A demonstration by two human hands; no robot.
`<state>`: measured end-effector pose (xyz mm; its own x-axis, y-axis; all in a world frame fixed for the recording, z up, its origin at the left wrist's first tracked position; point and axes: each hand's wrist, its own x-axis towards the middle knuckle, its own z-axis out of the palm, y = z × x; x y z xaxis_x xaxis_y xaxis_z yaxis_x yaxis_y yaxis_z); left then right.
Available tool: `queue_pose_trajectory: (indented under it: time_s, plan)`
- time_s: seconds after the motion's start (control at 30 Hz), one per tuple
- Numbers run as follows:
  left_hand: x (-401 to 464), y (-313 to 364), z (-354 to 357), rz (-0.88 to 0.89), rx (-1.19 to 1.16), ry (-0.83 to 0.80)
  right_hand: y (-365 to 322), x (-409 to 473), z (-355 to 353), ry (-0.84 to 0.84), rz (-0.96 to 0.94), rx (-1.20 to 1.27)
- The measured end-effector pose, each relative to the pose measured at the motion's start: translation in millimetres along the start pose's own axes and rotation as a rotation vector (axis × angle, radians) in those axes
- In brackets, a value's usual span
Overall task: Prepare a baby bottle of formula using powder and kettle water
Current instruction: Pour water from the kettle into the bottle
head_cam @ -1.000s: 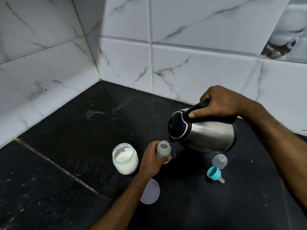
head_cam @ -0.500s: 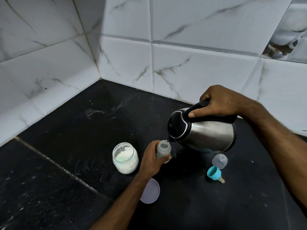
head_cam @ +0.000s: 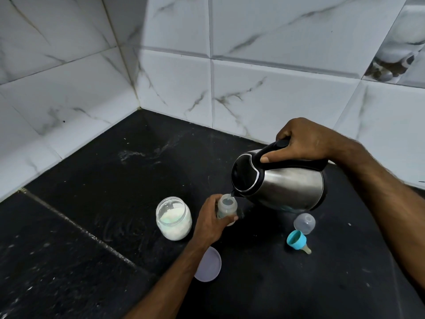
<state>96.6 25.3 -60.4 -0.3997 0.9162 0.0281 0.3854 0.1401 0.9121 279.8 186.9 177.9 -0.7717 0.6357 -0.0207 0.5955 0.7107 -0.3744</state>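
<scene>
Right hand (head_cam: 305, 140) grips the black handle of the steel kettle (head_cam: 292, 183), tipped over, spout right at the open mouth of the baby bottle (head_cam: 226, 207). Left hand (head_cam: 211, 221) wraps the bottle, holding it upright on the black desk (head_cam: 103, 180). Open jar of white powder (head_cam: 173, 218) just left of that hand. Round lilac lid (head_cam: 209, 264) lies flat beside the left forearm. Clear dome cap (head_cam: 304, 223) and blue teat ring (head_cam: 296, 240) lie near each other below the kettle, ring on its side. White marble tiles (head_cam: 264, 42) behind.
</scene>
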Motion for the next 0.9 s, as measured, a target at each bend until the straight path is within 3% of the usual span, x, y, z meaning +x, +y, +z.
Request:
queue_pose_trajectory:
  time_s: [0.9]
  plan:
    - [-2.1,-0.8,0.7,0.001,-0.019,0.015,-0.9,-0.7,-1.5,-0.007,0.034,0.008]
